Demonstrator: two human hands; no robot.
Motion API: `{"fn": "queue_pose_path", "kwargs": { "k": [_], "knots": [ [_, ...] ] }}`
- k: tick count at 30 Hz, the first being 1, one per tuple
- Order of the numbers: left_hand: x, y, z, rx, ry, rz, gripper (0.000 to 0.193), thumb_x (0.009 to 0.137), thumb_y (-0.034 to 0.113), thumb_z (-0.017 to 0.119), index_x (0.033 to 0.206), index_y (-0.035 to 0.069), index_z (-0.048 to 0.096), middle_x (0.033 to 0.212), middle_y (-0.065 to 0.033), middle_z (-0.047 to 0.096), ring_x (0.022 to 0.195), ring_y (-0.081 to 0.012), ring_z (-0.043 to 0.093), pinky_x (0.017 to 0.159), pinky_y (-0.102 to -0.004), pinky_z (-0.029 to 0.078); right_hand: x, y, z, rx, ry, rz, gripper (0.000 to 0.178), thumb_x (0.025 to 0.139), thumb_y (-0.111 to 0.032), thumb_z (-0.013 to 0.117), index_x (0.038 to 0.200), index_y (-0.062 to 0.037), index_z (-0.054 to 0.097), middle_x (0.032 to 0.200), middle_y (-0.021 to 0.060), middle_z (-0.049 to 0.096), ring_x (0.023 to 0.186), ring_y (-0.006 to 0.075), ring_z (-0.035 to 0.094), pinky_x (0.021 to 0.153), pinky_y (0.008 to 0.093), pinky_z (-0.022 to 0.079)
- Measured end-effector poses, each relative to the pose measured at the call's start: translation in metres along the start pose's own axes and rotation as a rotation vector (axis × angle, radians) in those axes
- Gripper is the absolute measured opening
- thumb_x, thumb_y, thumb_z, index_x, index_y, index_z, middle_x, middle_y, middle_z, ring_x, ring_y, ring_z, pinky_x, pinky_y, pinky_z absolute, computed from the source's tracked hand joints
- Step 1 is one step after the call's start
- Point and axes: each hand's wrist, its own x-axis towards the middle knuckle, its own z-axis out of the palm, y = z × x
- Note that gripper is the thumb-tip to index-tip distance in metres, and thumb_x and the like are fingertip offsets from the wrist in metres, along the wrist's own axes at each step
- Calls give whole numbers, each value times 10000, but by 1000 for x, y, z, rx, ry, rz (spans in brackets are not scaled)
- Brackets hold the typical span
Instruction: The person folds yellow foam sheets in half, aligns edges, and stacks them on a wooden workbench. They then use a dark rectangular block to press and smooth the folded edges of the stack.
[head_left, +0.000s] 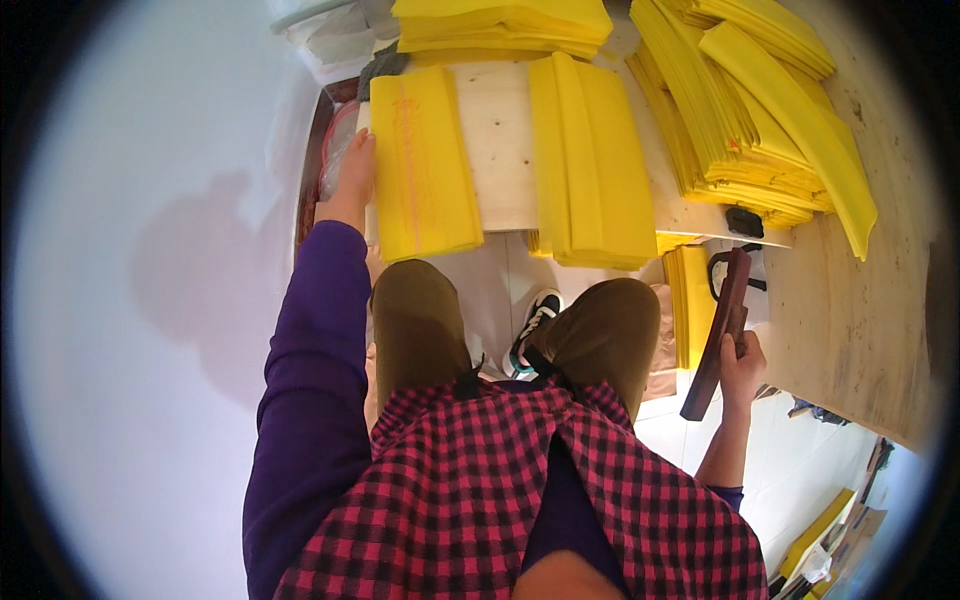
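Observation:
On the left, a flat pile of folded yellow sheets [425,165] with faint red print hangs a little over the front edge of the wooden table. My left hand [354,172] is closed at this pile's left edge; part of its fingers is hidden. Low on the right, away from the piles, my right hand [742,370] grips a long dark brown wooden bar with a raised grip [722,335], held tilted beside the table. A second pile of folded yellow sheets [595,160] lies right of the first, with bare wood between them.
More yellow sheets [500,28] lie at the back, and tall, uneven stacks [740,110] fill the right. A small black object [744,222] sits by the table edge [510,215]. Below stands an upright yellow bundle [690,300]. A white wall [150,300] borders the left.

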Motion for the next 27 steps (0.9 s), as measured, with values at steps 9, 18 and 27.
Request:
{"fn": "queue_pose_path", "kwargs": {
  "k": [9, 18, 27],
  "knots": [
    [2, 22, 21, -170, -95, -10, 424, 947, 72, 360, 1363, -3, 392, 1270, -121, 531, 1065, -192, 558, 881, -301, 459, 7, 0, 2, -12, -43, 98, 122, 834, -112, 605, 810, 3, 572, 645, 99, 559, 572, 156, 524, 566, 311, 448],
    [32, 9, 12, 92, -5, 28, 371, 910, 76, 417, 1255, -9, 525, 1059, -97, 641, 867, -176, 622, 728, -291, 491, 15, -1, 12, -18, -58, 80, 133, 839, -115, 602, 798, 4, 558, 640, 98, 548, 560, 144, 494, 555, 308, 435],
    [53, 4, 12, 25, 107, -58, 273, 923, 57, 480, 1166, -24, 576, 948, -74, 653, 688, -138, 601, 560, -266, 470, 16, -6, 12, -13, -73, 95, 133, 847, -118, 602, 801, 1, 564, 631, 71, 536, 567, 130, 496, 552, 299, 432]
  ]
}}
